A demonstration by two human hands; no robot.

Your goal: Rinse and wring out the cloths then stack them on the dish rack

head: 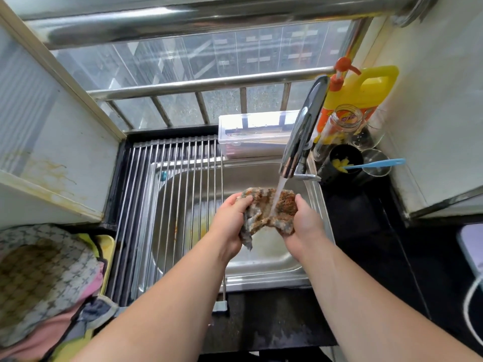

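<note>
Both hands [264, 220] grip the cloth [266, 210] (brown-stained, grey-edged, bunched).

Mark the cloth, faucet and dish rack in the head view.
cloth [264, 212]: head view, middle of the bunched fabric.
faucet [303, 126]: head view, mid spout.
dish rack [136, 218]: head view, left rods.

The left hand [230, 220] and the right hand [303, 227] grip opposite ends of a stained brown-and-grey cloth [264, 215] over the right half of the sink [261, 261]. Water [279, 190] from the faucet [300, 134] runs onto the cloth's middle. A dish rack [167, 194] of steel rods covers the sink's left part. At the left edge of the tabletop [352, 218] a pile of cloths [44, 270] lies on a yellow tray [108, 246]. A clear box [251, 134] sits behind the sink's back edge; a yellow detergent bottle [366, 90], a glass jar [345, 118] and a black cup [345, 159] stand at the tabletop's back right corner
</note>
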